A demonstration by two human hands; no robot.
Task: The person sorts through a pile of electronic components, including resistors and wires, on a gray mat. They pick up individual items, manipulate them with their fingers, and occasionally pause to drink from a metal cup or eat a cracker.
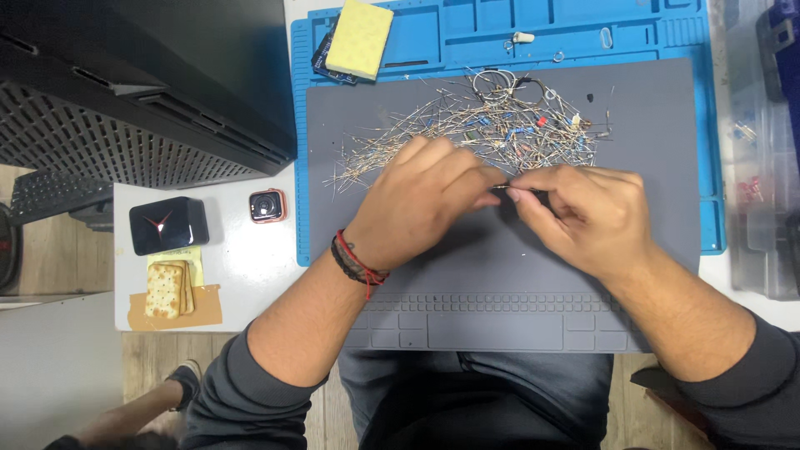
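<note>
Landmark: we are taking the grey mat (pixel 650 125) as our anchor for every place below
Left hand: our left hand (pixel 421 200) is hovering over the middle of the grey mat, its fingertips pinching together on one end of a thin wire-legged component (pixel 502 188)
Right hand: our right hand (pixel 587 217) is sitting just right of the left one on the same mat, thumb and forefinger closing on the other end of that component
Held part: the component is bridging the small gap between both hands, just below the pile and above the bare front half of the grey mat
Pile: a tangled pile of loose components (pixel 475 133) is spreading across the far half of the grey mat, with blue and red bodies showing among the bare leads
Handling, as we judge it: we are reckoning this part is feather-light, its leads springy yet easy to kink, its body small and slick
Where to hold: we are thinking the leads close to the body are the safest spot, taken between fingertips with a gentle pinch
Risk: pulling one piece free from the tangle is likely dragging its neighbours along
Beyond the mat: a yellow sponge (pixel 360 37) is lying past the far left corner of the grey mat, on a blue tray (pixel 583 33)
Left of the mat: a small watch (pixel 267 206) and a plate of crackers (pixel 169 290) are sitting well off the left edge
</note>
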